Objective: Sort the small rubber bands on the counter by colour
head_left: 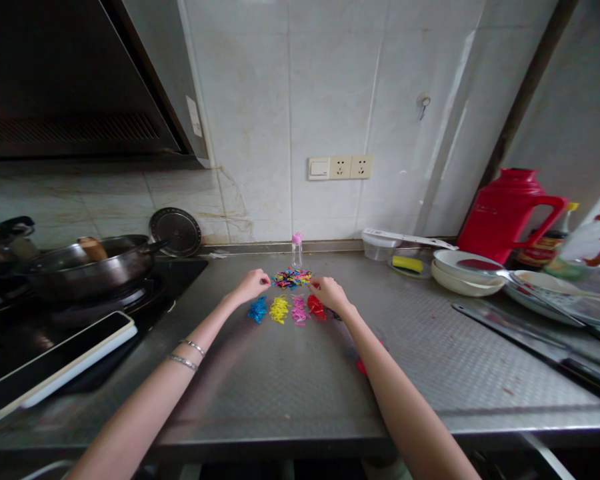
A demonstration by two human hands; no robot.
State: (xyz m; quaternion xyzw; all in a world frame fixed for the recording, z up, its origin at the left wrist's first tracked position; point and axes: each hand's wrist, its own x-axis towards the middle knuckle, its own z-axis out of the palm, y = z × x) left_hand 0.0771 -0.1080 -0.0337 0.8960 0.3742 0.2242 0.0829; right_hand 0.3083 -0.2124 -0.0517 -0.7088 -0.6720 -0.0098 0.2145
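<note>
A mixed heap of small, thin coloured pieces (292, 279), perhaps rubber bands, lies on the steel counter. In front of it sit separate piles: blue (257, 309), yellow (279, 309), pink (299, 310) and red (317, 307). A dark pile (336, 315) is partly hidden by my right wrist. My left hand (253, 285) is at the heap's left edge, its fingers drawn together. At the right edge, my right hand (329, 294) has its fingertips pinched above the red pile. Whatever either hand holds is too small to make out.
Behind the heap stands a small clear bottle (297, 252) with a pink cap. At left, a phone (60, 363) lies by the stove with a pan (95, 267). Bowls (463, 280), a knife (520, 343) and a red thermos (503, 217) occupy the right. A pinkish-red object is partly behind my right forearm.
</note>
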